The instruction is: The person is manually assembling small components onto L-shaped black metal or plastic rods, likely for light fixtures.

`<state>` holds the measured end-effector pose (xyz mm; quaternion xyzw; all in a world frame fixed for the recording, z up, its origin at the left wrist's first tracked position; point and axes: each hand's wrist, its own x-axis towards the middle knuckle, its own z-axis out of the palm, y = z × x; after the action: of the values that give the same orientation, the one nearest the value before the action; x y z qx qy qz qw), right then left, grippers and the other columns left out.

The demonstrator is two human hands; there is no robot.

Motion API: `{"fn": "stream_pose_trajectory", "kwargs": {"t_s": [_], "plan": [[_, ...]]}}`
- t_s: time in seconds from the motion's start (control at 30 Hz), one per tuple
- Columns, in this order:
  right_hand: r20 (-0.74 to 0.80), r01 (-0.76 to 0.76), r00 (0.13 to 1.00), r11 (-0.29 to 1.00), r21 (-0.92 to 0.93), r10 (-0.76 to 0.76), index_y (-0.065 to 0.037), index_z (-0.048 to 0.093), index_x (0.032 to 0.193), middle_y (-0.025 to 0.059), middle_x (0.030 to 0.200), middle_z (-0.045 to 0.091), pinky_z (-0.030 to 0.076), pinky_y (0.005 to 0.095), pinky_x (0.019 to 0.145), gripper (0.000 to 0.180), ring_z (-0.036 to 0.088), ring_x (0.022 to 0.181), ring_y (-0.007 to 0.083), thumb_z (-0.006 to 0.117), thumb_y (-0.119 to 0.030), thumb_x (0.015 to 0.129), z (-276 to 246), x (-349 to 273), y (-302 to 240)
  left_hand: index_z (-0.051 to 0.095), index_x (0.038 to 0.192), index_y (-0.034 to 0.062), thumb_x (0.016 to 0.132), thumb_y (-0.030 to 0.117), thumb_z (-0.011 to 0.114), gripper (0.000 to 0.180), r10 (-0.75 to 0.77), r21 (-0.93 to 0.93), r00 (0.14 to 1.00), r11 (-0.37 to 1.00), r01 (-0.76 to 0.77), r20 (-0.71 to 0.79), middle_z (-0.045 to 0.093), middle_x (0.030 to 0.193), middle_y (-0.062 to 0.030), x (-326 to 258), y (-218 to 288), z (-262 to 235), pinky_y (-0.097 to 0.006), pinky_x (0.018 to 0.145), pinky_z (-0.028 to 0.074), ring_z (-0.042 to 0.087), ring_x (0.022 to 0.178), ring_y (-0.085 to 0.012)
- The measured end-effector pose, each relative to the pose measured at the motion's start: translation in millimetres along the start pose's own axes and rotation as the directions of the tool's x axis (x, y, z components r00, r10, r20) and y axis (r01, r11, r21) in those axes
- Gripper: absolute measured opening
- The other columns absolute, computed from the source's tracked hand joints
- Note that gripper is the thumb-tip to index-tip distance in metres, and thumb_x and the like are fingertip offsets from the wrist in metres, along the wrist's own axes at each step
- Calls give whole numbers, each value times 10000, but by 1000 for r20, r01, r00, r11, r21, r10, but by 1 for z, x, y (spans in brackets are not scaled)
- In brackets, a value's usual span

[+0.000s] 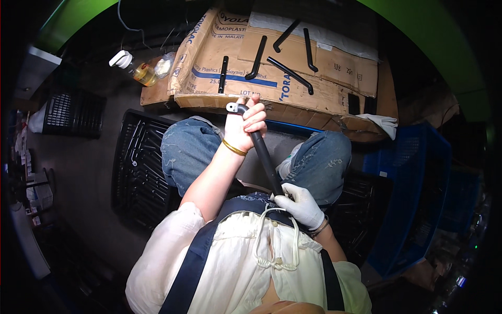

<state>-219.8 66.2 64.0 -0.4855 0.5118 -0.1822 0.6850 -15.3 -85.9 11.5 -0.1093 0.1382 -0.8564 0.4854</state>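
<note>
While we sit with our knees apart over the floor, we hold a long black bent handle part (264,157) between both hands, so the step in hand looks like working on or checking one piece at its upper end. Our left hand (246,125), bare with a gold bangle at the wrist, has its fingers curled tight around the upper stretch of the part, just below its pale grey tip (232,108). Our right hand (300,205), in a white glove, closes its fingers around the lower end, close to our chest. The part runs slantwise between our knees, lifted clear of everything else.

Ahead of us lies a flattened cardboard sheet (293,78) with five like black parts (290,73) spread on it, apart from one another. A black slatted crate (137,167) sits at our left knee, a blue crate (413,172) at our right, and a spray bottle of yellow liquid (137,68) stands near the cardboard's left corner.

We judge that the next move calls for a steady grip at the lower end while the upper hand works the tip; what exactly happens at the tip we cannot tell.
</note>
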Motion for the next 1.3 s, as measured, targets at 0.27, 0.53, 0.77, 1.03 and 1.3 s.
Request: {"fn": "stream_pose_trajectory", "kwargs": {"t_s": [0.27, 0.53, 0.77, 1.03, 1.3], "plan": [[-656, 193, 752, 929, 316, 66, -61, 598, 899, -75, 581, 393, 192, 191, 355, 191, 313, 405, 3, 530, -216, 986, -56, -20, 33, 495, 1315, 36, 1030, 392, 439, 460, 230, 814, 931, 571, 107, -284, 586, 1206, -127, 63, -20, -39, -388, 971, 478, 597, 1083, -247], [-714, 212, 206, 682, 700, 669, -149, 538, 707, -60, 446, 284, 172, 279, 329, 443, 260, 321, 92, 553, -538, 921, -185, -104, 284, 578, 1241, 74, 871, 328, 625, 451, 620, 305, 770, -770, 561, 148, 547, 1198, -220, 105, 168, -86, -457, 1019, 410, 505, 1162, -396], [-382, -56, 223, 403, 914, 897, -170, 447, 687, -18, 486, 362, 210, 314, 326, 462, 324, 335, 152, 510, -564, 920, -163, -132, 396, 511, 1399, 230, 882, 265, 538, 519, 588, -228, 572, -784, 577, -572, 324, 1545, -166, 96, 270, -105, -462, 1119, 316, 318, 1412, -396], [-581, -189, 28, 575, 796, 814, -133, 449, 711, -3, 520, 370, 227, 308, 316, 410, 338, 347, 143, 537, -453, 951, -163, -112, 376, 634, 1253, 84, 821, 229, 683, 458, 761, 1, 561, -593, 805, -327, 358, 1480, -245, 89, 282, -113, -380, 1036, 442, 534, 1237, -367], [-623, -120, 99, 631, 767, 776, -117, 549, 786, 6, 550, 456, 264, 303, 318, 365, 380, 357, 136, 552, -444, 948, -150, -120, 415, 605, 1027, 108, 801, 106, 627, 227, 633, 644, 562, -734, 216, 532, 607, 974, -178, 127, 235, -63, -393, 847, 496, 617, 957, -354]]}}
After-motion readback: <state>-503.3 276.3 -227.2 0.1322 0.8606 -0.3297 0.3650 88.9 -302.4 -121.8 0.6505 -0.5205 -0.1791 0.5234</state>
